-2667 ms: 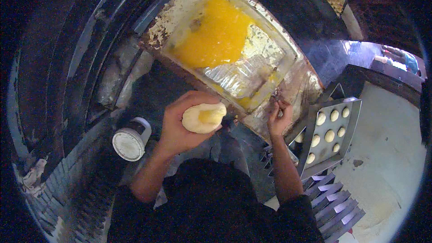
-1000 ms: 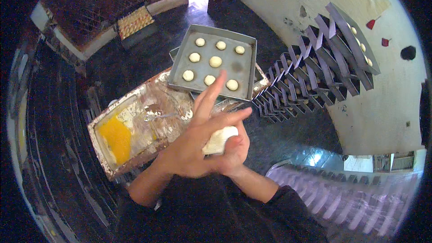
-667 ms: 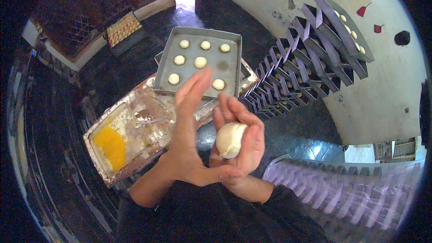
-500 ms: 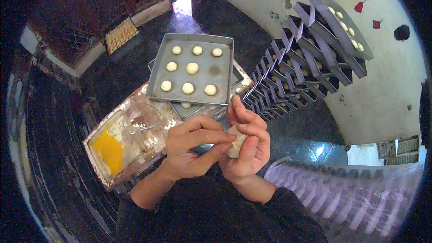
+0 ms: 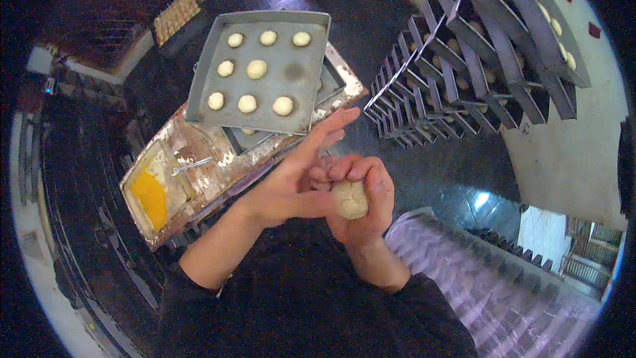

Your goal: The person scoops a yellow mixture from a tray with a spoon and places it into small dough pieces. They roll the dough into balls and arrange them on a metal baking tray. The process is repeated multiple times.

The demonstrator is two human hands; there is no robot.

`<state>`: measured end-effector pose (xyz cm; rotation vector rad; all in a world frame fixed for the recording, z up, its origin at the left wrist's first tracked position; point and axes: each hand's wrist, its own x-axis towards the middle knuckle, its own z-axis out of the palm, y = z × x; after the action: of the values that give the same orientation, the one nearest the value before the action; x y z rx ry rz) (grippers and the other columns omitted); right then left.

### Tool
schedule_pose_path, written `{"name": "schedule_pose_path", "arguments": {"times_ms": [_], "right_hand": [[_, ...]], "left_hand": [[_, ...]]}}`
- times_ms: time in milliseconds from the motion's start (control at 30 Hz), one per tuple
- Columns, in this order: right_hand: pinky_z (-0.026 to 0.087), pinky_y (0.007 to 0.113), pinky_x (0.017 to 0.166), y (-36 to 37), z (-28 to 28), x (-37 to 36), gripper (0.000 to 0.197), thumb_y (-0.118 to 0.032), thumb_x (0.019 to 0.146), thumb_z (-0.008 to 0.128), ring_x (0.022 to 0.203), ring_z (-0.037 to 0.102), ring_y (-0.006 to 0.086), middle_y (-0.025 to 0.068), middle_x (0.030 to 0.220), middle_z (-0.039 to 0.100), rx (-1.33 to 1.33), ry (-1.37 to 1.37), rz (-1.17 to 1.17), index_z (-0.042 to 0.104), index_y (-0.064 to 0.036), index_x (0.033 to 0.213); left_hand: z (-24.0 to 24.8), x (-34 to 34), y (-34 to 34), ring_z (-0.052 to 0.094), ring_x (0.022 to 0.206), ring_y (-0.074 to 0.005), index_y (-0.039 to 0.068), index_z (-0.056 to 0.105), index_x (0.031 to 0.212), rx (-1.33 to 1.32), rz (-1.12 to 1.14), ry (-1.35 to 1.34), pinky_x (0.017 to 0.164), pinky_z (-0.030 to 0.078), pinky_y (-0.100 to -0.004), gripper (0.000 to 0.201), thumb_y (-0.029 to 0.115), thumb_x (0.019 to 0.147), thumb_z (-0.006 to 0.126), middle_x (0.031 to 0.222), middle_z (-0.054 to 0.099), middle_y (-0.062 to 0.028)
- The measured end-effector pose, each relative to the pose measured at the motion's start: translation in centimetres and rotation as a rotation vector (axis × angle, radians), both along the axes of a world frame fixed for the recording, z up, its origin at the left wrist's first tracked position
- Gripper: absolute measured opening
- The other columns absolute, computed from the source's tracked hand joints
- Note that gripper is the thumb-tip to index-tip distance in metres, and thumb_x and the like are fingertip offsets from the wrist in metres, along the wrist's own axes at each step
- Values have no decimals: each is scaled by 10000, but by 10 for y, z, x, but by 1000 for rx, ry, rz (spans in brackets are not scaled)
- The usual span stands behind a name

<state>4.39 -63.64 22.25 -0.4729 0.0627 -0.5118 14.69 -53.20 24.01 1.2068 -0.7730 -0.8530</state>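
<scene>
A pale dough ball (image 5: 350, 200) with creases in its top rests in my right hand (image 5: 374, 209), the fingers curled around it. My left hand (image 5: 291, 182) is beside it with its fingers stretched out, and the thumb lies against or very near the dough. Part of the left fingers overlaps the right fingertips. Beyond my hands is a square grey metal tray (image 5: 291, 87) with several round dough balls (image 5: 257, 69) spaced out on it. One spot at the tray's right side shows only a dark round stain.
The tray sits tilted across another tray on a worn, flour-marked table (image 5: 192, 142). Yellow powder (image 5: 149, 197) fills a shallow recess at its left. Stacked trays (image 5: 457, 66) with dough balls stand at right. A plastic-covered stack (image 5: 457, 258) is at lower right.
The left fingers have come away from pinching the dough and straightened out. The dough has turned in my right hand. The view has shifted, so the tray appears higher and further left.
</scene>
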Motion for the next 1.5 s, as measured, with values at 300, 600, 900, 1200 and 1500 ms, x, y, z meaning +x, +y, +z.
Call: {"name": "schedule_pose_path", "arguments": {"times_ms": [300,600,900,1200,1500], "right_hand": [[554,363,853,-11,-67,64,278,-251,1051,596,984,676,233,170,1102,698,-58,304,48,662,20,1052],[550,346,843,-14,-218,250,255,-220,1040,614,972,734,239,143,1047,762,-1343,934,-194,735,-1,1085],[254,659,1188,-10,-272,350,741,-464,996,573,1490,297,503,266,1618,338,-2361,763,67,403,22,1529],[502,449,972,21,-240,383,454,-316,853,806,1091,630,368,184,1198,687,-2135,453,123,691,-28,1185],[536,336,742,102,-141,206,160,-164,979,699,825,646,157,58,923,678,-1084,563,149,639,-16,978]], "left_hand": [[-65,61,-16,539,1320,-212,94,335,1592,69,-20,610,1115,415,-358,954,130,805,873,1562,417,-78],[-207,152,94,558,1298,-254,59,492,1439,520,526,152,1070,455,-415,625,150,892,782,1410,575,-104],[-203,204,191,579,1244,-224,41,563,1362,538,590,242,1046,468,-371,490,103,911,743,1368,592,-103],[-185,200,172,603,1194,-203,26,589,1334,420,733,271,1056,454,-355,400,104,958,701,1309,623,-95],[-173,121,92,580,817,-134,23,579,965,362,1393,-104,685,463,-322,144,146,1006,641,916,655,-50]]}}
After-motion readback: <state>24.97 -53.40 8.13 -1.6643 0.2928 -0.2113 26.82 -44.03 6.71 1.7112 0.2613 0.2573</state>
